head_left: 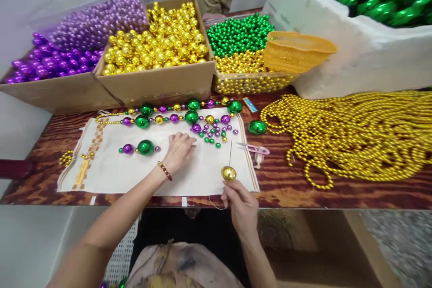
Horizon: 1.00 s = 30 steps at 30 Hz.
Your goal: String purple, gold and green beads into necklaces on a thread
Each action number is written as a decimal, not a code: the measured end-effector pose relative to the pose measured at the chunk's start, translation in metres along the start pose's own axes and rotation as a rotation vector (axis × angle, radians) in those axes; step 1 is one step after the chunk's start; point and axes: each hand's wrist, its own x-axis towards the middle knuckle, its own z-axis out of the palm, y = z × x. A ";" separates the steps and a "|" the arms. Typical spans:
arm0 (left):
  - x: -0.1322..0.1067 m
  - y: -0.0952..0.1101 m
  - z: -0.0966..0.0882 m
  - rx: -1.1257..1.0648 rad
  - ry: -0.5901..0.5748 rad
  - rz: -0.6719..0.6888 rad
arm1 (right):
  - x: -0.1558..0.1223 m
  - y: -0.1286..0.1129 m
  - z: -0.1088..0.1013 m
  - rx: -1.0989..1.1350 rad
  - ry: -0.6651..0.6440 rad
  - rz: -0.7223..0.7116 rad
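My right hand (pixel 243 207) pinches a thin upright needle (pixel 231 155) from below. A shiny gold bead (pixel 228 173) sits on the needle just above my fingertips, and a thread trails off to the left. Over the white cloth (pixel 111 171), my left hand (pixel 182 150) is held palm down, fingers loosely bent and apart, with no bead visible in them. To its right lie small loose purple and green beads (pixel 212 135). On its left rests a short row with a purple bead (pixel 128 149) and a big green bead (pixel 146 147). A beaded strand (pixel 174 118) runs along the cloth's far edge.
Boxes of purple beads (pixel 50 63) and gold beads (pixel 155 45) line the back, beside a green-and-gold bead tray (pixel 239 36) and an orange basket (pixel 297 51). Thread snips (pixel 253 148) and a large green bead (pixel 257 127) lie right, near gold bead strands (pixel 354 135).
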 end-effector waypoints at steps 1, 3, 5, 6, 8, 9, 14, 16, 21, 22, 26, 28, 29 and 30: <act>0.003 0.011 0.005 -0.052 0.008 0.067 | 0.000 0.000 0.000 0.011 0.004 -0.007; 0.011 0.032 0.016 -0.092 0.041 0.146 | -0.001 -0.001 0.000 0.034 0.008 -0.017; 0.022 0.048 0.025 -0.057 0.070 0.170 | -0.002 -0.001 -0.002 0.047 0.002 -0.017; 0.028 0.053 0.029 -0.027 0.073 0.173 | -0.002 0.000 -0.003 0.051 -0.003 -0.019; 0.038 0.058 0.035 0.028 0.063 0.174 | -0.002 0.001 -0.005 0.058 -0.014 -0.028; 0.042 0.059 0.037 0.045 0.059 0.174 | -0.002 0.002 -0.005 0.063 -0.019 -0.035; 0.043 0.053 0.036 -0.065 0.066 0.171 | -0.002 0.002 -0.003 0.068 -0.005 -0.044; 0.038 0.048 0.029 -0.306 0.126 0.098 | -0.002 0.000 -0.001 0.051 -0.001 -0.046; 0.023 0.033 0.002 -1.499 0.172 -0.270 | -0.004 -0.003 0.000 -0.049 -0.058 -0.078; 0.020 0.031 -0.003 -1.701 0.114 -0.300 | -0.005 -0.004 0.000 -0.069 -0.067 -0.098; 0.008 0.032 -0.018 -2.076 -0.023 -0.322 | -0.009 -0.008 0.003 -0.146 -0.121 -0.222; 0.004 0.035 -0.021 -2.130 -0.022 -0.325 | -0.011 -0.012 0.005 -0.178 -0.150 -0.270; 0.002 0.036 -0.022 -2.146 -0.018 -0.326 | -0.011 -0.014 0.006 -0.190 -0.159 -0.286; 0.001 0.037 -0.022 -2.155 -0.014 -0.325 | -0.011 -0.015 0.006 -0.201 -0.166 -0.295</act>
